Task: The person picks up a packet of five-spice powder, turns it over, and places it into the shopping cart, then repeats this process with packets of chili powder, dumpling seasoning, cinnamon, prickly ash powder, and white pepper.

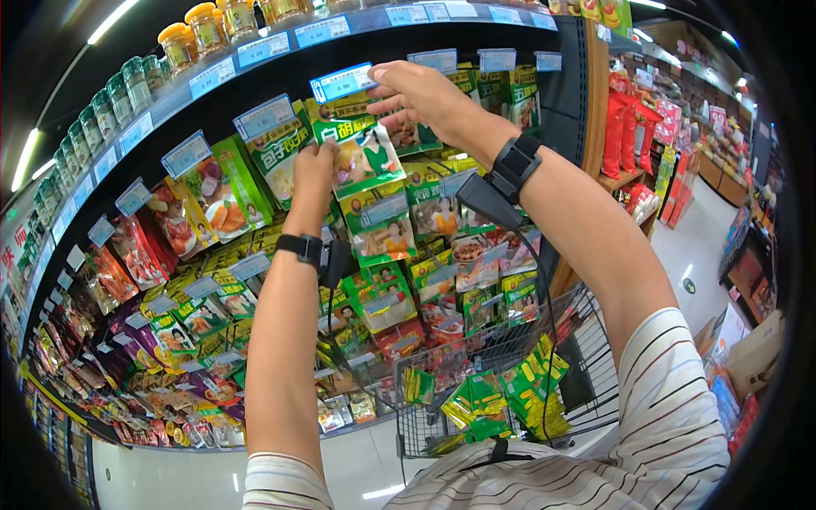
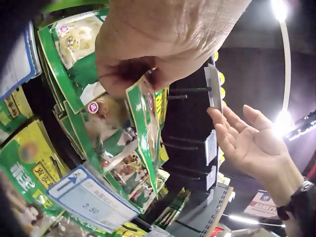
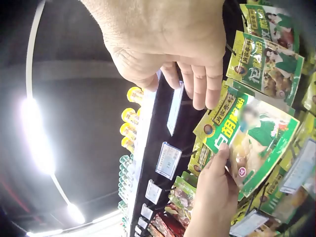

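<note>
A green and yellow seasoning packet [image 1: 357,153] is pinched at its left edge by the left hand [image 1: 314,174]; in the right wrist view the thumb of the left hand [image 3: 213,197] lies on the front of the packet [image 3: 252,138]. Just above it is a blue-edged price tag [image 1: 343,82], its right end touched by the fingers of the right hand [image 1: 425,98]. In the left wrist view the right hand [image 2: 256,143] has its palm turned up and fingers extended at the tag [image 2: 213,86]. The left hand [image 2: 168,39] grips a packet [image 2: 147,128].
Rows of hanging packets [image 1: 204,200] fill the rack around and below. Jars [image 1: 204,30] stand on the shelf above. A wire shopping cart [image 1: 416,425] holding green and yellow packets [image 1: 531,382] is below the arms. An aisle [image 1: 705,229] runs at the right.
</note>
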Available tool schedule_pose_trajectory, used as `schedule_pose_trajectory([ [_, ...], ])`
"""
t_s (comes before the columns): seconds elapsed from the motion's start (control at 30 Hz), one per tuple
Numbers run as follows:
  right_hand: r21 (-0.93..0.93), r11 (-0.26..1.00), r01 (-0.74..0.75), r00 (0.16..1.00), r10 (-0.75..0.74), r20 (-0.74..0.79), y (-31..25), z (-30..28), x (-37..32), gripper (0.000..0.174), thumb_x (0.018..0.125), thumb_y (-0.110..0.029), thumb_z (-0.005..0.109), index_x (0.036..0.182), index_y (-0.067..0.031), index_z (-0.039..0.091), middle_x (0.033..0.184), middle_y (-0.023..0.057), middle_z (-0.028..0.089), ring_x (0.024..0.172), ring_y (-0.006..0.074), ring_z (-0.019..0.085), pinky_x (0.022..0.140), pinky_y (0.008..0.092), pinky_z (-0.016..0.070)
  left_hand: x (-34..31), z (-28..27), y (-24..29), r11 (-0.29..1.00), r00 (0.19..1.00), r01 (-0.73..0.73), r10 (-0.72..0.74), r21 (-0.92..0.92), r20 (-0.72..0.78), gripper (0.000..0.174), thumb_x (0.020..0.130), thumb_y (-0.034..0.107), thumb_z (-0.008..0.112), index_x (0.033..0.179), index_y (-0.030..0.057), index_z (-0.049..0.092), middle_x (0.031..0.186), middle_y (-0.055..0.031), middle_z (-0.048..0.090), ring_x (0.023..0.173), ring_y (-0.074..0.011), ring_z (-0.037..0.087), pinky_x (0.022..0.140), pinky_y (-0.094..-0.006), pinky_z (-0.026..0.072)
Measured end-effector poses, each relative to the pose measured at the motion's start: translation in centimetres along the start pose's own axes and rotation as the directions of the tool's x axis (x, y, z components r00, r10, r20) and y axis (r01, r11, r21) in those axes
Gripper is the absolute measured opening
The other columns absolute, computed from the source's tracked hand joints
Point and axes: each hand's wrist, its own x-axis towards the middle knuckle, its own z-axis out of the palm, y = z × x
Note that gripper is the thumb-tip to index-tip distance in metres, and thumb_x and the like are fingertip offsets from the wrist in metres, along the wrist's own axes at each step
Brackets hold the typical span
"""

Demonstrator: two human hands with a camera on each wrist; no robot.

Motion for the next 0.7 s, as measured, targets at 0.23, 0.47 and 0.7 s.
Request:
schedule_pose_trajectory([
  [0.23,0.042,0.997,-0.069,0.997,0.07,-0.025,1.3,0.0,-2.7,0.055,0.094,-0.039,0.058,0.131,0.0009,0.05,0.123,0.0192,0.056,0.105,0.0261,0.063,0.082,0.0346,0.0553,3.0,0.0,-1.7,0.934,0.989,-0.051,0.097,0.355,-0.113,0.038,0.095,0.031,0.059,0.096,-0.0068,0.063,0.078,-0.0105,0.065,0.061,-0.0197,0.059,0.056,-0.0354,0.0476],
  [0.47,0.124,0.982,-0.142,0.989,0.137,0.049,2.8,0.2,-8.2,0.054,0.097,-0.037,0.057,0.131,0.0032,0.049,0.121,0.0189,0.057,0.104,0.0255,0.063,0.083,0.0356,0.0552,1.8,-1.2,-3.0,0.803,0.981,-0.146,0.194,0.578,-0.021,0.042,0.093,0.034,0.06,0.1,-0.007,0.061,0.082,-0.013,0.066,0.073,-0.0194,0.066,0.054,-0.0338,0.0537],
  [0.7,0.205,0.936,-0.288,0.957,0.271,0.107,5.4,0.6,-14.2,0.048,0.101,-0.032,0.053,0.134,0.001,0.047,0.124,0.0193,0.058,0.108,0.0259,0.063,0.087,0.0367,0.0543,-3.5,-2.0,-0.4,0.525,0.967,-0.234,0.217,0.818,0.137,0.042,0.094,0.032,0.055,0.132,0.0129,0.056,0.105,-0.0257,0.068,0.097,-0.0413,0.065,0.083,-0.047,0.0495],
])
